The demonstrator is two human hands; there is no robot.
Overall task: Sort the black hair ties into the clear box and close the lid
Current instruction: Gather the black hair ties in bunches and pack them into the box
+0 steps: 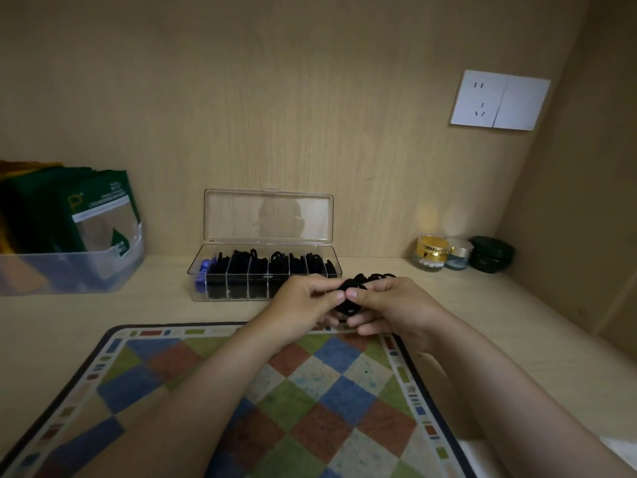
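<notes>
Soft black hair ties (349,294) between left hand (303,298) and right hand (393,307).

Dim warm light, wide-angle bending at edges, corners perhaps soft

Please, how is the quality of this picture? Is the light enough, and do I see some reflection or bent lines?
Head view: the light is dim and warm; the open lid of the clear box carries a dark reflection; a pale glow lies on the wall above the jars; the wide lens skews the wall socket; the black hair ties merge into one dark lump.
</notes>
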